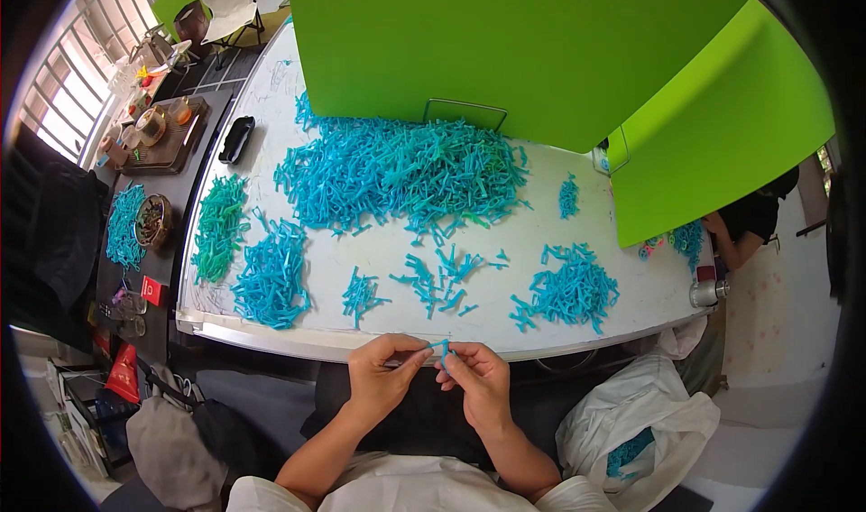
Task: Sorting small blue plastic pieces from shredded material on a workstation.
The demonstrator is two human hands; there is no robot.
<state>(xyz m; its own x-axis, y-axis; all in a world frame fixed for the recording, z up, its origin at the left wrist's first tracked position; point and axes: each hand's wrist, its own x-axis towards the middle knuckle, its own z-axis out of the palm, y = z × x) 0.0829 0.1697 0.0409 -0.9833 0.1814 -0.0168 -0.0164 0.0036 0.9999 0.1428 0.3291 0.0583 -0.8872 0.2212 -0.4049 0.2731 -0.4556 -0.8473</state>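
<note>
Just off the white table's near edge, my two hands meet around a small blue plastic piece (444, 350), thin and branched. My left hand (382, 373) pinches its left end between thumb and fingertips. The right part is gripped by the thumb and fingers of my right hand (482, 387). Whether it is one piece or two joined, I cannot tell. Right beyond my hands lie loose blue pieces (438, 282) of a similar kind, with a small cluster (361, 297) to their left and a larger heap (573, 288) to their right.
A big blue-green heap (397, 174) covers the table's middle, below an upright green panel (505, 43). Green pieces (219, 228) and a black tray (237, 139) are at left. A white bag (658, 399) with blue pieces sits lower right. Another person's arm (735, 246) shows behind the right panel.
</note>
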